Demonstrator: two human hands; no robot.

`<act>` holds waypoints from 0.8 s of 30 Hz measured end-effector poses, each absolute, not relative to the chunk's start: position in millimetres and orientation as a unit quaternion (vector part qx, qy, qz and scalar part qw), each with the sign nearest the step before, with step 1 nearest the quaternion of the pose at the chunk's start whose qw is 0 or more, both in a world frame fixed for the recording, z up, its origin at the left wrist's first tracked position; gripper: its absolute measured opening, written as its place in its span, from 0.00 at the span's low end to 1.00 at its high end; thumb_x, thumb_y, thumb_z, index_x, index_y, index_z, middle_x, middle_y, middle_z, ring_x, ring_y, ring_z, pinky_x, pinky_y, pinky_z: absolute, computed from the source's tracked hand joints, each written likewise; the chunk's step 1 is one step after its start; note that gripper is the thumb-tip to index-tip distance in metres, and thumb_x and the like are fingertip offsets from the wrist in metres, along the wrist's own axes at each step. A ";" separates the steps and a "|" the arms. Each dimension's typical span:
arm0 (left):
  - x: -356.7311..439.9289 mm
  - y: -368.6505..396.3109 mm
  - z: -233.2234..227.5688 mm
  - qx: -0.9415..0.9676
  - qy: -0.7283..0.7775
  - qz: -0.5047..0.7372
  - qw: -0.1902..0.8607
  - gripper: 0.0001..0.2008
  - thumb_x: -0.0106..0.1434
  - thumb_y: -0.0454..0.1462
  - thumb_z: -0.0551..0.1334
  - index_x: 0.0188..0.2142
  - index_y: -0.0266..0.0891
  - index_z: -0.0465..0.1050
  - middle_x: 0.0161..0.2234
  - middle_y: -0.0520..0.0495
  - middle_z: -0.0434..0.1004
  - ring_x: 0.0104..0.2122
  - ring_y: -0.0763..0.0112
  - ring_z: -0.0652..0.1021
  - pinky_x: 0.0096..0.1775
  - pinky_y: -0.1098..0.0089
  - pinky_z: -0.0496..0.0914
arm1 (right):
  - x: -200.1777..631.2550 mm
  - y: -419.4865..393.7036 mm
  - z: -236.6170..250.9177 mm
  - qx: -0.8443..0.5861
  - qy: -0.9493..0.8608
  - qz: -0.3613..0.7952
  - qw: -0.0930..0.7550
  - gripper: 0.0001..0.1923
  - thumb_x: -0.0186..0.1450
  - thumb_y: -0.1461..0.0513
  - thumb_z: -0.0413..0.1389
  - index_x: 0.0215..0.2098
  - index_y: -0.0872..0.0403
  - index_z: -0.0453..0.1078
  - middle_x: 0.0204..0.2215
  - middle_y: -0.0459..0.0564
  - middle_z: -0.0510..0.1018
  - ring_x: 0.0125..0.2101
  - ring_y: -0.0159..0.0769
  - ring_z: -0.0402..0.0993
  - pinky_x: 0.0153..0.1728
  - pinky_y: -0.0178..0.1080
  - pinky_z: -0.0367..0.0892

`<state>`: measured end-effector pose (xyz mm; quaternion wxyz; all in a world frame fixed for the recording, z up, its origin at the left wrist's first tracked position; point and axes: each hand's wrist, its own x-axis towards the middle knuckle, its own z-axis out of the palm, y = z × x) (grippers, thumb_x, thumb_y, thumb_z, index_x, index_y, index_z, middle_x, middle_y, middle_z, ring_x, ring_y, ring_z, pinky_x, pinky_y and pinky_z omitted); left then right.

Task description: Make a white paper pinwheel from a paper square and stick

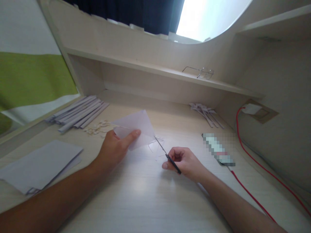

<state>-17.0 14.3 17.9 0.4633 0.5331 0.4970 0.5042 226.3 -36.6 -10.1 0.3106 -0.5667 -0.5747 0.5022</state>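
Above the middle of the desk, my left hand [119,145] pinches a folded piece of white paper [136,124], thumb on top. My right hand [183,161] grips a pair of scissors with black handles [173,163]. The scissor blades point up and left, their tips at the right corner of the paper. Whether the blades are parted or closed is too small to tell. Thin paper scraps [159,144] lie on the desk just beneath that corner.
Rolled paper tubes [80,111] lie at the back left, beside small loose bands [98,127]. White sheets [46,165] rest at the left. Folded paper pieces [205,113] are at the back right. A phone [218,149] with a red cable [252,199] lies right. Glasses [205,73] sit on the shelf.
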 end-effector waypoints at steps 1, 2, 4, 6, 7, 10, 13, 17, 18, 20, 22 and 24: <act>-17.1 14.0 18.5 0.534 0.497 0.502 0.465 0.16 0.58 0.45 0.70 0.38 0.34 0.79 0.36 0.44 0.84 0.34 0.62 0.79 0.37 0.67 0.71 | 226.1 -36.8 -9.7 -0.567 -0.574 0.504 0.309 0.22 0.51 0.51 0.73 0.23 0.54 0.67 0.17 0.38 0.65 0.18 0.25 0.56 0.18 0.32 0.49; -17.2 13.8 18.9 0.536 0.496 0.501 0.465 0.16 0.58 0.45 0.70 0.39 0.34 0.79 0.36 0.44 0.84 0.34 0.62 0.80 0.38 0.67 0.71 | 226.0 -37.1 -9.3 -0.568 -0.572 0.505 0.309 0.22 0.51 0.51 0.73 0.23 0.54 0.66 0.16 0.38 0.65 0.17 0.25 0.56 0.18 0.32 0.49; -17.4 13.9 19.6 0.537 0.497 0.500 0.463 0.17 0.58 0.45 0.70 0.39 0.34 0.79 0.37 0.44 0.84 0.35 0.62 0.80 0.39 0.67 0.71 | 225.7 -37.8 -8.4 -0.568 -0.569 0.508 0.308 0.23 0.51 0.51 0.73 0.22 0.54 0.66 0.16 0.38 0.65 0.17 0.25 0.57 0.18 0.32 0.49; -17.4 14.0 20.0 0.536 0.496 0.501 0.465 0.17 0.58 0.45 0.70 0.39 0.33 0.79 0.37 0.44 0.85 0.35 0.62 0.80 0.40 0.67 0.72 | 225.5 -38.5 -7.7 -0.568 -0.565 0.511 0.309 0.23 0.51 0.51 0.73 0.22 0.54 0.66 0.16 0.38 0.65 0.17 0.25 0.57 0.18 0.32 0.49; -17.3 14.0 20.2 0.534 0.495 0.503 0.465 0.17 0.58 0.45 0.70 0.39 0.33 0.79 0.38 0.44 0.85 0.35 0.62 0.80 0.39 0.67 0.72 | 225.4 -38.7 -7.6 -0.568 -0.564 0.514 0.309 0.23 0.51 0.51 0.73 0.22 0.54 0.66 0.16 0.38 0.65 0.16 0.25 0.57 0.18 0.32 0.49; -17.4 13.8 20.0 0.529 0.501 0.504 0.464 0.17 0.57 0.45 0.70 0.40 0.33 0.79 0.37 0.44 0.85 0.35 0.61 0.80 0.39 0.67 0.72 | 225.6 -38.6 -8.1 -0.564 -0.564 0.516 0.311 0.22 0.51 0.51 0.73 0.23 0.54 0.66 0.16 0.38 0.65 0.17 0.24 0.56 0.18 0.32 0.48; -17.9 13.7 19.0 0.533 0.497 0.504 0.463 0.17 0.57 0.45 0.70 0.40 0.34 0.79 0.38 0.44 0.85 0.36 0.61 0.80 0.39 0.67 0.72 | 226.1 -38.0 -9.6 -0.558 -0.568 0.515 0.318 0.23 0.50 0.52 0.74 0.22 0.55 0.66 0.16 0.38 0.65 0.18 0.24 0.56 0.19 0.32 0.49; -17.7 13.8 18.5 0.529 0.488 0.510 0.470 0.16 0.57 0.44 0.70 0.39 0.33 0.79 0.37 0.43 0.85 0.35 0.61 0.80 0.38 0.68 0.71 | 227.0 -37.2 -12.3 -0.553 -0.569 0.515 0.324 0.23 0.50 0.53 0.74 0.22 0.55 0.65 0.17 0.38 0.64 0.18 0.25 0.56 0.19 0.32 0.49; -17.4 13.8 18.8 0.527 0.488 0.511 0.472 0.16 0.57 0.44 0.71 0.38 0.33 0.79 0.37 0.43 0.85 0.35 0.62 0.80 0.38 0.68 0.71 | 227.2 -37.0 -12.8 -0.553 -0.569 0.516 0.323 0.23 0.50 0.52 0.74 0.22 0.54 0.66 0.17 0.38 0.64 0.18 0.25 0.56 0.19 0.32 0.49; -16.7 13.8 19.5 0.524 0.487 0.513 0.475 0.16 0.56 0.44 0.71 0.38 0.33 0.79 0.36 0.44 0.85 0.34 0.62 0.80 0.37 0.68 0.71 | 227.5 -36.9 -13.5 -0.554 -0.568 0.517 0.321 0.23 0.51 0.52 0.73 0.22 0.54 0.65 0.16 0.37 0.64 0.18 0.25 0.56 0.19 0.32 0.49; -16.5 13.9 20.1 0.523 0.488 0.511 0.478 0.17 0.56 0.45 0.71 0.39 0.33 0.79 0.37 0.43 0.85 0.34 0.61 0.80 0.37 0.67 0.72 | 227.4 -37.0 -13.4 -0.554 -0.570 0.514 0.322 0.23 0.51 0.52 0.73 0.22 0.54 0.65 0.16 0.37 0.64 0.17 0.25 0.56 0.18 0.32 0.48; -16.7 14.2 20.1 0.522 0.486 0.509 0.482 0.18 0.56 0.45 0.71 0.39 0.33 0.79 0.37 0.43 0.85 0.35 0.61 0.80 0.38 0.67 0.72 | 227.0 -37.2 -12.3 -0.555 -0.572 0.511 0.322 0.23 0.50 0.52 0.73 0.21 0.54 0.65 0.16 0.37 0.64 0.17 0.24 0.55 0.18 0.32 0.48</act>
